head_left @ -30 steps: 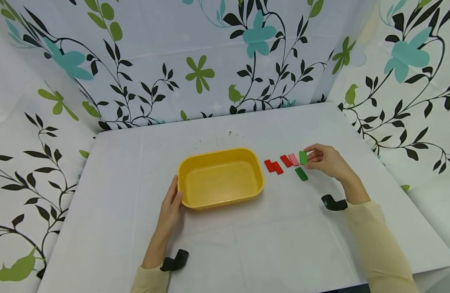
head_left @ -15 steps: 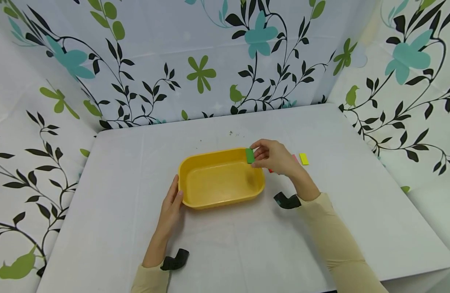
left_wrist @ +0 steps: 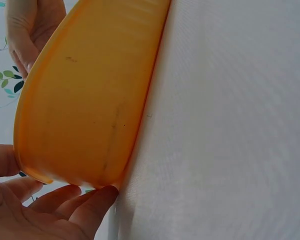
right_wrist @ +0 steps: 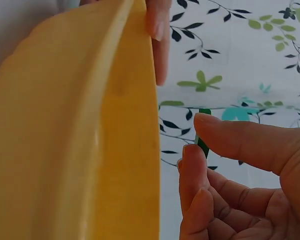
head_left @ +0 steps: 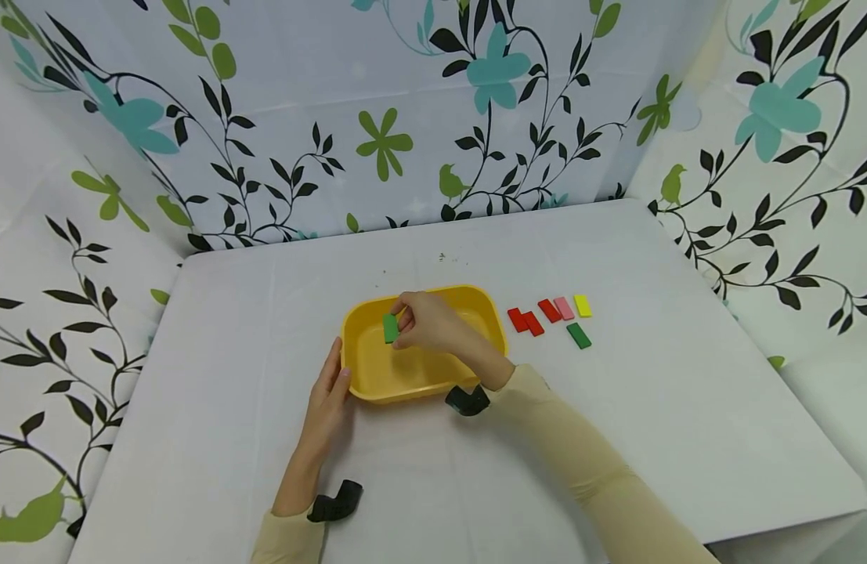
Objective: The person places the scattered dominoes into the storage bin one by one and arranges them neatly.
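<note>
Green rectangular tile (head_left: 391,329), pinched in right grip (head_left: 428,321). Yellow rounded-rectangular tray (head_left: 405,374) beneath, left end clasped by left grip (head_left: 327,395).

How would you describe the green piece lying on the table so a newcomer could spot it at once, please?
In the head view, find the yellow tray on the white table; small flat pieces lie to its right. Among them, the green piece sits below the yellow piece. It is the only green one lying there; another green piece is pinched in the right hand.
</note>
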The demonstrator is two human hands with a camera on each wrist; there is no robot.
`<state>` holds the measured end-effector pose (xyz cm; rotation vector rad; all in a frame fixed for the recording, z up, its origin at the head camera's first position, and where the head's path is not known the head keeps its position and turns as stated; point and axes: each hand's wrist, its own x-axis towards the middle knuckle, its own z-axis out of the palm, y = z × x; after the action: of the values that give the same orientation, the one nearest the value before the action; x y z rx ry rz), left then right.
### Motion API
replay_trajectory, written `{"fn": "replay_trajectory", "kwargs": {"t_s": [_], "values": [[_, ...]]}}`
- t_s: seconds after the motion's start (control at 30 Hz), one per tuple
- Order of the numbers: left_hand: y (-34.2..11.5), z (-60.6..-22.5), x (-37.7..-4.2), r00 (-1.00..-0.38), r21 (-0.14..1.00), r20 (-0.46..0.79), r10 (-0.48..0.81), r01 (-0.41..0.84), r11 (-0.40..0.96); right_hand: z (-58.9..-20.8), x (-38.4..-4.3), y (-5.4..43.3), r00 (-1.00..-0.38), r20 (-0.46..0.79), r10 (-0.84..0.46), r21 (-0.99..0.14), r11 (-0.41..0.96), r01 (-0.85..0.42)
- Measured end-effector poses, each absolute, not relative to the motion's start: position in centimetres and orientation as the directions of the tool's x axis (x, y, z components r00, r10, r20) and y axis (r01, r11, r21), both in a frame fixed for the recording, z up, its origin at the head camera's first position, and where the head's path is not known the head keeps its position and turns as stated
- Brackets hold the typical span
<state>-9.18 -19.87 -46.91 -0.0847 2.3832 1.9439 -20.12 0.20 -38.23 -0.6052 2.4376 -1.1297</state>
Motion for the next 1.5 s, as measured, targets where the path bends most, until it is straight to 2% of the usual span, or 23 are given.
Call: {"fn": "replay_trajectory", "kwargs": {"t_s": [0.43, 0.9, 1.5], "values": [[-20.0, -46.9, -9.2, -0.996, 0.975, -0.087, 0.011, -0.083, 0.208, -41.6, -20.4, -4.8, -0.804, -0.201, -0.56, -0.651, 0.69, -0.318], [-19.9, -46.9, -9.2, -0.997, 0.975, -0.075, 0.011, -0.071, 0.209, -43.4, -20.0, -5.6, -0.789, -0.223, -0.572, -0.593, 0.722, -0.356], [-19.7, -46.9, -9.1, -0.997, 0.97, -0.079, 0.0, -0.076, 0.231, -44.1, -19.4, -5.9, -0.778, -0.175, -0.603, -0.529, 0.724, -0.443]]}}
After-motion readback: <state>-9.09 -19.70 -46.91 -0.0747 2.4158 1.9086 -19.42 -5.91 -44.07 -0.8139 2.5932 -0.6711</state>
